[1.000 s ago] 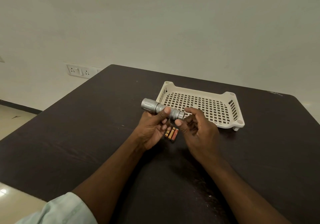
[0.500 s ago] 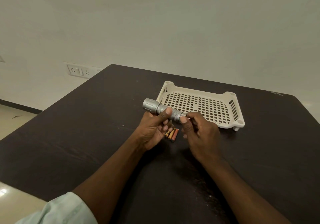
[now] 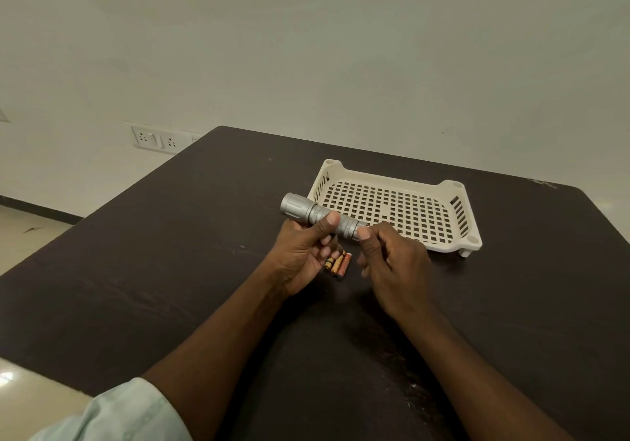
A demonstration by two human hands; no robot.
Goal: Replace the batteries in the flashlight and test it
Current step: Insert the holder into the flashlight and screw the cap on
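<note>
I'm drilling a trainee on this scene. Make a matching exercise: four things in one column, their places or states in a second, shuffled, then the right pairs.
Things
1. flashlight
2. batteries
3. tray
4. right hand

Places or states
A. lying together on the table, below the hands
B. at the flashlight's tail end, fingers curled round it
C. gripped round its middle by the left hand, held off the table
D. standing on the table behind the hands, holding nothing

Pairs: 1-C, 2-A, 3-D, 4-B
</note>
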